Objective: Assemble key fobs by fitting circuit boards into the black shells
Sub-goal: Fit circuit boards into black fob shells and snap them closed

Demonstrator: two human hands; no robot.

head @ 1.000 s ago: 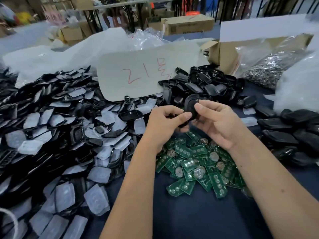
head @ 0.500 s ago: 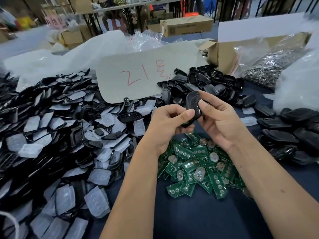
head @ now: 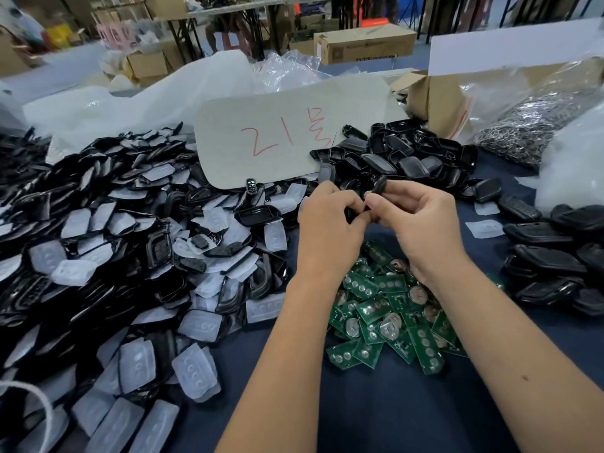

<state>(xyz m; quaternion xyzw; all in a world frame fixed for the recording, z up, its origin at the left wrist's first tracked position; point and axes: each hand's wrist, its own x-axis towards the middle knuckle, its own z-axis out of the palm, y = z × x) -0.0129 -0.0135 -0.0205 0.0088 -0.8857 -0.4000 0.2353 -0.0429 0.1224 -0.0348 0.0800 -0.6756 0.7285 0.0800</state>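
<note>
Both hands hold one black key fob shell [head: 379,185] above the table's middle, seen almost edge-on. My left hand [head: 330,220] pinches its lower end with curled fingers. My right hand [head: 418,220] grips its upper part between thumb and fingers. Just below the hands lies a heap of green circuit boards [head: 389,308], some with round coin cells. Whether a board sits inside the held shell is hidden by my fingers.
A large pile of black shells and translucent button pads [head: 137,256] fills the left. More black shells [head: 402,158] lie behind the hands and at the right [head: 555,253]. A grey card with red writing [head: 287,132], a cardboard box [head: 434,99] and a bag of metal rings [head: 536,125] stand at the back.
The shell has turned from nearly face-on to edge-on between my fingers. Both hands have closed in tighter around it and stayed over the green boards.
</note>
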